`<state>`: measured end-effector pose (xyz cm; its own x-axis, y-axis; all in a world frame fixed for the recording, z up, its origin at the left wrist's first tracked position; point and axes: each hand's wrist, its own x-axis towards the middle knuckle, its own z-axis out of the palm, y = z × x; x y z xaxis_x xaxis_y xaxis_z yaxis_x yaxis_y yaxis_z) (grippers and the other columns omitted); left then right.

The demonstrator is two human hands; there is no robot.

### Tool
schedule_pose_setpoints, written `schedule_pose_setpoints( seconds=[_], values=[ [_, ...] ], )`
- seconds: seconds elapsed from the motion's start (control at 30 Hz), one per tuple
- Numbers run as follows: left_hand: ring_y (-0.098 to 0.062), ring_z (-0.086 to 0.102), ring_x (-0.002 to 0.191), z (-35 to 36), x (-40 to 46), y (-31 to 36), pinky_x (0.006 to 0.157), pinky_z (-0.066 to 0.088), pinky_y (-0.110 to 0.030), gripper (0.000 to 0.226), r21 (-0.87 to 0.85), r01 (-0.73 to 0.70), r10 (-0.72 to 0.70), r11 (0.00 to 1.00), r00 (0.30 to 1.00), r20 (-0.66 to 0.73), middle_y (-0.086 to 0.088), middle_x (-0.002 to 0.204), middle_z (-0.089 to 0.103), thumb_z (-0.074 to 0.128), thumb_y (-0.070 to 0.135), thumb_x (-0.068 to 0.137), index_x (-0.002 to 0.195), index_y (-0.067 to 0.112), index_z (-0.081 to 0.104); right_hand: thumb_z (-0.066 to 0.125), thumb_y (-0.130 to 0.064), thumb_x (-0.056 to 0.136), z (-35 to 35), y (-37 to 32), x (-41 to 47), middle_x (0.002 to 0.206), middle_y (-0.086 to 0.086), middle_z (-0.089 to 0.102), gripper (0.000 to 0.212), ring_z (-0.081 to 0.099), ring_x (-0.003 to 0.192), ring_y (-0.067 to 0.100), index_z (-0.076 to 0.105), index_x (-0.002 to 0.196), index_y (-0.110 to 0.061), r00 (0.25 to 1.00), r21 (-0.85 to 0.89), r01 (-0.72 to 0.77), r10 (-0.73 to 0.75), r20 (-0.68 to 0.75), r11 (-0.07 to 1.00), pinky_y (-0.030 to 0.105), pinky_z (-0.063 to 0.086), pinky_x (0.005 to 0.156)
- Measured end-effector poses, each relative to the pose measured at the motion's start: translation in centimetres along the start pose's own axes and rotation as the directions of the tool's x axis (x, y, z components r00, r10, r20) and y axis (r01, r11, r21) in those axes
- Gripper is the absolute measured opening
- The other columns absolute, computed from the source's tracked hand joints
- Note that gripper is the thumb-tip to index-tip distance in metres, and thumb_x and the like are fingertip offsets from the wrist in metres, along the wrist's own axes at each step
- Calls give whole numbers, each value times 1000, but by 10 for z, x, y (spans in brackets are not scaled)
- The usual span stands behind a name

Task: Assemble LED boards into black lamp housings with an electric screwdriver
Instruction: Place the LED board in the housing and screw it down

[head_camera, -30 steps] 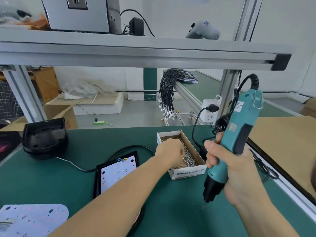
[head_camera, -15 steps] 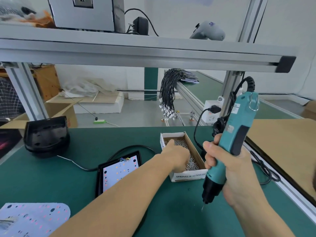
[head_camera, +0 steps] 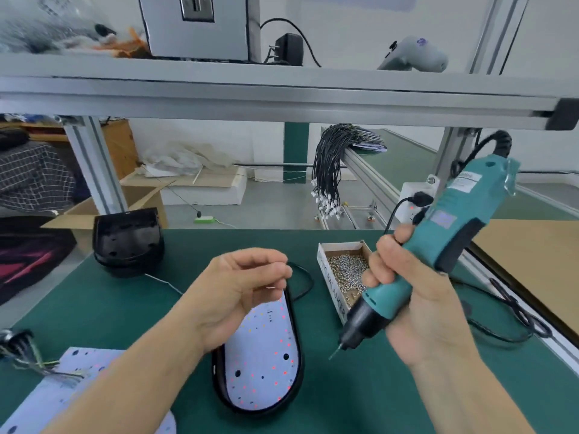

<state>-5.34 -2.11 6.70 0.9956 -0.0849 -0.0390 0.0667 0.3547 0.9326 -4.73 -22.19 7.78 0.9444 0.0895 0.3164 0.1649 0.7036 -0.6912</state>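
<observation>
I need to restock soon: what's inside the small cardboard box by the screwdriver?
The cardboard box holds a heap of small silvery screws. The right hand and electric screwdriver cover its right side, so the full amount can't be judged.

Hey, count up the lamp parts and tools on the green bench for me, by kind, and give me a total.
Black lamp housings: 2, one with a board in it, one empty at the back left
LED boards: 2, one in the housing, one loose at the front left
Screw boxes: 1
Electric screwdrivers: 1, held in the right hand
Total: 6
</observation>
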Motion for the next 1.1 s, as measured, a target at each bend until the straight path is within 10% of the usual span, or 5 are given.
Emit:
schedule_pose_setpoints(
  seconds=[0.43, 1.1],
  values=[
    [-13, 61, 52, -14, -58, -30, 47, 54, -21, 11, -493, 169, -221, 854, 974, -48, -9, 69, 65, 65, 4, 66, 68, 6, 76, 63, -17, 76, 65, 28, 6, 63, -13, 47, 17, 42, 48, 2, 50, 74, -28, 991, 235, 132, -125, -47, 963, 17, 44, 53],
    [-12, 60, 51, -8, -62, -35, 47, 53, -20, 12, -493, 127, -186, 861, 980, -72, -9, 67, 65, 70, 6, 56, 67, 4, 75, 66, -12, 76, 70, 27, 5, 59, -11, 44, 23, 41, 46, 4, 48, 74, -26, 989, 132, 146, -150, 14, 980, 18, 42, 52]
  ],
)
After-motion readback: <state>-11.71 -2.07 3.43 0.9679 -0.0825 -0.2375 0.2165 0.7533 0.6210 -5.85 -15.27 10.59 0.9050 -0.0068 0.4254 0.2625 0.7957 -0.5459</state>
